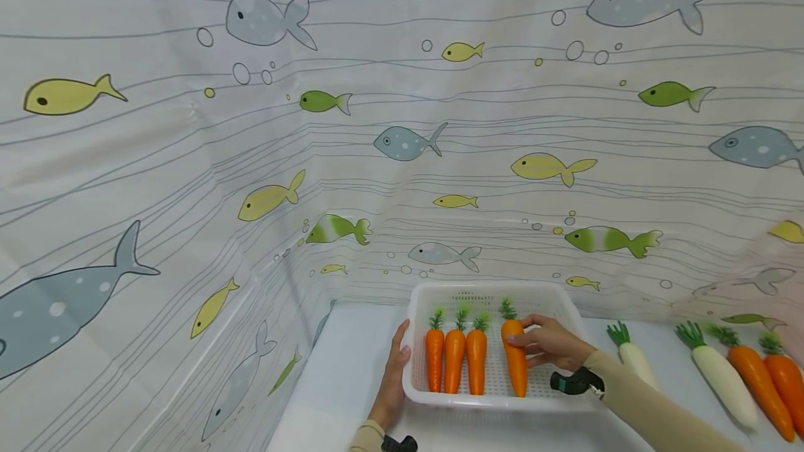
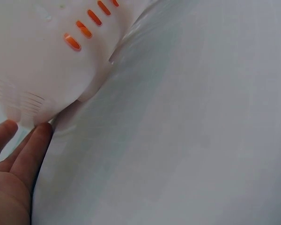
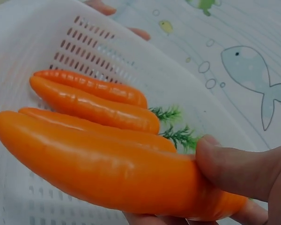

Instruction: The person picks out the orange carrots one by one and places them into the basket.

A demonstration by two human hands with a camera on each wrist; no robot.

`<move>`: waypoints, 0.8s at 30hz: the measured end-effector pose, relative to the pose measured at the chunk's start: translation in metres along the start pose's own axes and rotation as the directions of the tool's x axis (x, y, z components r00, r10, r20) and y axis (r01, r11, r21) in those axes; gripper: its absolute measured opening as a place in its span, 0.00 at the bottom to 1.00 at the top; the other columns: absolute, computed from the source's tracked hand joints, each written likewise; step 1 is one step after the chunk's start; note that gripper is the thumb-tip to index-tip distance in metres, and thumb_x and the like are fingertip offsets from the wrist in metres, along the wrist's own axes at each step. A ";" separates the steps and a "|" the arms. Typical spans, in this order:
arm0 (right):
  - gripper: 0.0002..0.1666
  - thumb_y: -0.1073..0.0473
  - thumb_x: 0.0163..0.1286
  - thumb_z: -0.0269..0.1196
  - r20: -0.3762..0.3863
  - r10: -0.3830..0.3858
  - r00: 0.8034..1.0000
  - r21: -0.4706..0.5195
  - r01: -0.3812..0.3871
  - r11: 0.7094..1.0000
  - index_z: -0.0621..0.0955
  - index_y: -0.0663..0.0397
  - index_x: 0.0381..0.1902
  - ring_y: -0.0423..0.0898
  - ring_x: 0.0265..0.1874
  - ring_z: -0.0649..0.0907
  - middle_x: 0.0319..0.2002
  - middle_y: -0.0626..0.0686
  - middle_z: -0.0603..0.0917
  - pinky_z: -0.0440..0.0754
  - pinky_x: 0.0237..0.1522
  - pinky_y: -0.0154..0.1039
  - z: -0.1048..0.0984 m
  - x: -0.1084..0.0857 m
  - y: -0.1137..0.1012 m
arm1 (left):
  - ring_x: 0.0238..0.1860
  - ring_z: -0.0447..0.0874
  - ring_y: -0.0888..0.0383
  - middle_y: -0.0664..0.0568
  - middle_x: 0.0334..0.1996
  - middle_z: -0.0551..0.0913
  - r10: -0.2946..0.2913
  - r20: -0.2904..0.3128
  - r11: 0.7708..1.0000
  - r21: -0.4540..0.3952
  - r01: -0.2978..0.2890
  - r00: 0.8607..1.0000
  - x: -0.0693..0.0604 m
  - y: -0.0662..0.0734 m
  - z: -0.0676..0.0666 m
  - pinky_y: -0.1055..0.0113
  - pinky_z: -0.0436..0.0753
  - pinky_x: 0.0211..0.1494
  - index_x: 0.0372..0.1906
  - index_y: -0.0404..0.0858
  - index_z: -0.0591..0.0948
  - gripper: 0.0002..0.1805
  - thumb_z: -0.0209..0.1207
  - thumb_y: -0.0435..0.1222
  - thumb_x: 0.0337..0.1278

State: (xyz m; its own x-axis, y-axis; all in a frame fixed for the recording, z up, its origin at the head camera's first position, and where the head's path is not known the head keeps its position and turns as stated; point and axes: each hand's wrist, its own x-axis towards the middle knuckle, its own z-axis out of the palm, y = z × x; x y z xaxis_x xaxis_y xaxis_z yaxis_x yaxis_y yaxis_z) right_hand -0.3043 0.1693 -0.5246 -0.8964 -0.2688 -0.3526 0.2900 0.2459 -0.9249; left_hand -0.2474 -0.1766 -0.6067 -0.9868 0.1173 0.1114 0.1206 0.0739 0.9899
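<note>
My right hand (image 1: 555, 344) grips a toy carrot (image 1: 515, 358) with a green leafy top, held over the right part of a white perforated basket (image 1: 493, 404). In the right wrist view, the thumb (image 3: 234, 165) presses on the near carrot (image 3: 107, 164) and fingertips show beneath it. Three more carrots (image 1: 455, 361) lie side by side in the basket's left half, tops toward the back. My left hand (image 1: 391, 382) rests against the basket's left outer side. Its fingers (image 2: 33, 152) look nearly straight in the left wrist view, near the basket wall (image 2: 42, 70).
Right of the basket lie a white radish (image 1: 637, 363), a larger white radish (image 1: 722, 379) and two carrots (image 1: 761, 382) on the pale table (image 1: 339, 361). A fish-patterned sheet (image 1: 377, 75) rises behind and on the left. Each wrist wears a dark band (image 1: 574, 382).
</note>
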 end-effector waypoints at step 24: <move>0.33 0.60 0.60 0.79 -0.060 -0.014 0.998 -0.172 0.004 0.985 0.73 0.70 0.53 0.51 0.39 0.88 0.46 0.64 0.84 0.93 0.43 0.48 0.031 0.034 0.006 | 0.85 0.49 0.39 0.53 0.88 0.47 -0.004 -0.001 1.000 0.004 0.004 1.000 -0.003 0.006 0.001 0.26 0.51 0.81 0.85 0.68 0.49 0.33 0.33 0.59 0.81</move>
State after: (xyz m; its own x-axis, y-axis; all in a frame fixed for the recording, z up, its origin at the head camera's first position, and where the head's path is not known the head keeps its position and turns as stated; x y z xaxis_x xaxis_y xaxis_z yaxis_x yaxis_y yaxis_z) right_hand -0.3225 0.1325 -0.5468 -0.9187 -0.2163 -0.3304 0.2247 0.4019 -0.8877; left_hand -0.2439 -0.1756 -0.6012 -0.9874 0.1162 0.1070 0.1165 0.0783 0.9901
